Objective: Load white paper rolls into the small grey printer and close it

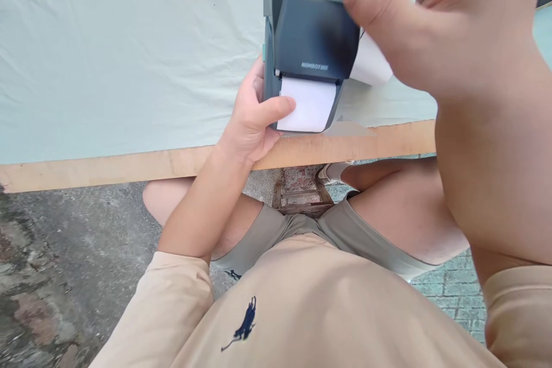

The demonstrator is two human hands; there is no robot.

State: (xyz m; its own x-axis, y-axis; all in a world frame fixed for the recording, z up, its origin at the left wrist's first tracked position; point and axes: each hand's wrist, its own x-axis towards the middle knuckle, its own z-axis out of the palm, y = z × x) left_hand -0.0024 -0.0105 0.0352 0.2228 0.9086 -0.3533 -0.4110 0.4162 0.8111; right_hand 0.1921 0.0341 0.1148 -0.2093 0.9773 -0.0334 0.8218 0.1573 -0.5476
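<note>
My left hand (254, 109) grips a dark blue-grey NIIMBOT label printer (317, 34) from its left side. Its thumb presses on a white label strip (313, 106) that lies out of the slot at the printer's near end. Close to the camera, my right hand (414, 23) is raised over the printer's upper right corner, thumb stretched out and the other fingers partly cut off by the top edge. I see nothing held in it; whether the thumb touches the lid is unclear. A white paper piece (371, 60) shows beside the printer, partly behind my right hand.
A pale cloth (129, 57) covers the table, creased in places. The bare wooden table edge (107, 171) runs across in front of my lap. Below it are a small wooden stool or frame (302, 198), grey ground and greenish paving (452, 293).
</note>
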